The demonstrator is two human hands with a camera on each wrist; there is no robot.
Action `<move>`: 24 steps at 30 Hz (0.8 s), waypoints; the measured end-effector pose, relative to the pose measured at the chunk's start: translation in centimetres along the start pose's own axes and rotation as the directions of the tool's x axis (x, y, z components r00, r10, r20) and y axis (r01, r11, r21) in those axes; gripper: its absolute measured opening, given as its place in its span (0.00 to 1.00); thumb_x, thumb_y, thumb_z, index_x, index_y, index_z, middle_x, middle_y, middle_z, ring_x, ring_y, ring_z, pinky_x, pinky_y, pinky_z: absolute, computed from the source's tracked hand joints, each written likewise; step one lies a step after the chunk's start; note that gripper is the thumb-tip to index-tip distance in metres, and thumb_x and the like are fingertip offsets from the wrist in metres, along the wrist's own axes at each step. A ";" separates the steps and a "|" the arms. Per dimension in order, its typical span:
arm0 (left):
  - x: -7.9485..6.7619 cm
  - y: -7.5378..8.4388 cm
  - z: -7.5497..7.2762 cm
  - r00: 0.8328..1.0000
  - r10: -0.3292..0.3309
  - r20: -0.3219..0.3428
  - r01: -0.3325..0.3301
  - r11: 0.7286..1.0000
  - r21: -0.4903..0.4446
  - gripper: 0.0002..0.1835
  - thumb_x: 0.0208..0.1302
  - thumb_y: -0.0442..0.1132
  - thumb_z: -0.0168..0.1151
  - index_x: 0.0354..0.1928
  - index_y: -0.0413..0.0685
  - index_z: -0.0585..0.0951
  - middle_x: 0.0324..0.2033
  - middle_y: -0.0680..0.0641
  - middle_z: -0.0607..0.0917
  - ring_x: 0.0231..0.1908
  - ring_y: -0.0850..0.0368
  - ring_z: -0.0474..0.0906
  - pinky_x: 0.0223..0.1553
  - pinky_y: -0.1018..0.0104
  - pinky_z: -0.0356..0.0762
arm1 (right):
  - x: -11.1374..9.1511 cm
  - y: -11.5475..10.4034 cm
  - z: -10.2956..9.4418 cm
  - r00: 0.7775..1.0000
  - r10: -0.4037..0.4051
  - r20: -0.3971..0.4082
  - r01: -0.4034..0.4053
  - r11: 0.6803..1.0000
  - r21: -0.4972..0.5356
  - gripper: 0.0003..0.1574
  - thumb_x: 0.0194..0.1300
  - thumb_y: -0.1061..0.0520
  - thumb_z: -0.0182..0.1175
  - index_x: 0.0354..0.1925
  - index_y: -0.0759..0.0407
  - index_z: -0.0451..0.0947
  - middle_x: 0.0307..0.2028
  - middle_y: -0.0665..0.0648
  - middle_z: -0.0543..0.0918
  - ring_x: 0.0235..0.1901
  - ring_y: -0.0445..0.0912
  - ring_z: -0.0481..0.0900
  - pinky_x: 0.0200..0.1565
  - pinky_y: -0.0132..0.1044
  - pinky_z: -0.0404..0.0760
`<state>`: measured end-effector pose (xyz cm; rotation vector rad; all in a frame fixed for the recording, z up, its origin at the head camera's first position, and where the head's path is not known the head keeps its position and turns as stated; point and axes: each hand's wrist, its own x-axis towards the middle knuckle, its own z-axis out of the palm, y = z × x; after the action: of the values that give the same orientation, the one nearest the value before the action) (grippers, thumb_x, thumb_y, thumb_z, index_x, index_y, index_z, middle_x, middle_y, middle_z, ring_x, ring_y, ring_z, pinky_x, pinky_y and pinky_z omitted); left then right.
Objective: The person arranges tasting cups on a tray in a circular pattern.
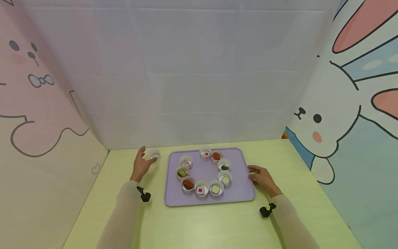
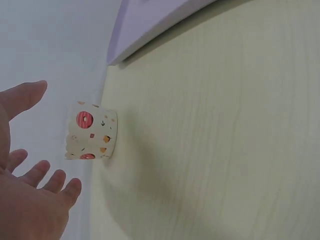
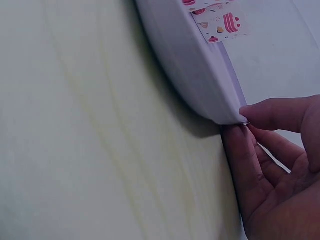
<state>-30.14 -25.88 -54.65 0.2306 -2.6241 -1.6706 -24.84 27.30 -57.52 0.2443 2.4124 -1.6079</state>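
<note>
My left hand (image 1: 142, 166) is spread beside a small patterned paper cup (image 1: 154, 155) on the table, left of the tray. In the left wrist view the thumb and fingers stand apart, short of the cup (image 2: 95, 132), which has red and orange prints. What lies inside it is hard to make out. My right hand (image 1: 262, 179) pinches the right rim of a lilac tray (image 1: 199, 173), thumb above and fingers below, as the right wrist view shows. Several paper cups stand in a ring on the tray, holding small sushi-like pieces, such as a red-topped one (image 1: 188, 185).
The pale yellow table (image 1: 199, 224) meets a white cloth backdrop (image 1: 186, 86) behind the tray. Side panels with cartoon animals, one a rabbit (image 1: 323, 117), stand left and right. Each wrist wears a small black camera (image 1: 144, 195).
</note>
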 end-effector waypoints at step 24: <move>1.4 -1.9 2.6 0.998 -0.048 0.045 0.046 0.998 0.040 0.48 0.62 0.42 0.67 0.77 0.43 0.49 0.70 0.32 0.59 0.70 0.36 0.57 0.66 0.41 0.63 | 0.0 -0.1 0.1 1.000 0.010 -0.006 -0.010 1.000 0.000 0.33 0.63 0.66 0.57 0.67 0.65 0.68 0.58 0.68 0.75 0.46 0.50 0.80 0.38 0.37 0.81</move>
<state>-31.55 -24.56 -57.54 0.2596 -2.7072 -1.6600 -24.80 27.17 -57.50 0.2610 2.4116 -1.6045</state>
